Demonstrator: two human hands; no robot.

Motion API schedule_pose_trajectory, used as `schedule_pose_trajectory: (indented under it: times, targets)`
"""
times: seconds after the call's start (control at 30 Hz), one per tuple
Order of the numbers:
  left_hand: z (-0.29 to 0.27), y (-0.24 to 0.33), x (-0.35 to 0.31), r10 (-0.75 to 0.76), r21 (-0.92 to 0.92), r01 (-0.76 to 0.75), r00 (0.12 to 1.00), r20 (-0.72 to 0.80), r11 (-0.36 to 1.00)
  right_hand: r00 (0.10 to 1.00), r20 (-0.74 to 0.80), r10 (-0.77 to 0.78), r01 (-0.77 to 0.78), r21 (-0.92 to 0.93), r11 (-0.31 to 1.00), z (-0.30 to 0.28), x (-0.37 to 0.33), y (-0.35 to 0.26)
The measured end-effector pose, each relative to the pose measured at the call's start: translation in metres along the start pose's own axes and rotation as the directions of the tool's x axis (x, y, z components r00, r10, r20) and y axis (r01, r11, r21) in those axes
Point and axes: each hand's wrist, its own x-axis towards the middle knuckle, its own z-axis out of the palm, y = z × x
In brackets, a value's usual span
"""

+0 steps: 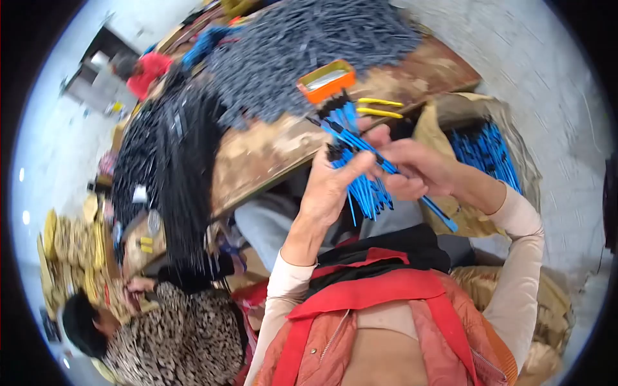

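Over my lap, my left hand [331, 183] is closed around a bundle of thin blue rods with black tips [368, 201], their lower ends hanging below it. My right hand [421, 168] is closed just beside it, gripping a longer blue-and-black rod [440, 214] that slants from upper left to lower right across the bundle. Whether it holds more than one rod I cannot tell. More blue rods with black ends [341, 112] show above my hands at the table edge. Yellow-handled pliers [381, 108] lie just behind my fingers.
An orange box [326, 80] stands on the wooden table [270, 145]. Behind it spreads a large grey heap of strips [309, 38], with long black strips [183, 174] to the left. An open sack [489, 151] at right holds blue rods. A person in patterned clothing [177, 334] sits at left.
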Motion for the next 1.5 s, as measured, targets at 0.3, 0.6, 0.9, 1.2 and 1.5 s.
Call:
schedule_pose_trajectory:
  times: [0.3, 0.6, 0.9, 1.2, 1.5]
  targets:
    - [-0.066, 0.046, -0.083, 0.371, 0.312, -0.256, 0.837, -0.401, 0.915, 0.970, 0.051, -0.238, 0.219, -0.610, 0.762, 0.074, 0.073, 0.046]
    - [-0.120, 0.044, -0.100, 0.398, 0.216, -0.335, 0.800, -0.449, 0.917, 0.887, 0.025, -0.461, 0.398, -0.550, 0.734, 0.083, 0.131, 0.094]
    - [-0.125, 0.047, -0.095, 0.389, 0.287, -0.276, 0.779, -0.492, 0.917, 0.954, 0.039, -0.296, 0.278, -0.481, 0.832, 0.064, 0.144, 0.080]
    - [-0.099, 0.047, -0.092, 0.469, 0.462, -0.199, 0.653, -0.594, 0.864, 0.912, 0.109, -0.395, 0.386, -0.550, 0.740, 0.063, 0.151, 0.083]
    - [-0.090, 0.014, -0.112, 0.494, 0.453, -0.256, 0.674, -0.549, 0.854, 0.831, 0.084, -0.549, 0.439, -0.706, 0.556, 0.035, 0.155, 0.121]
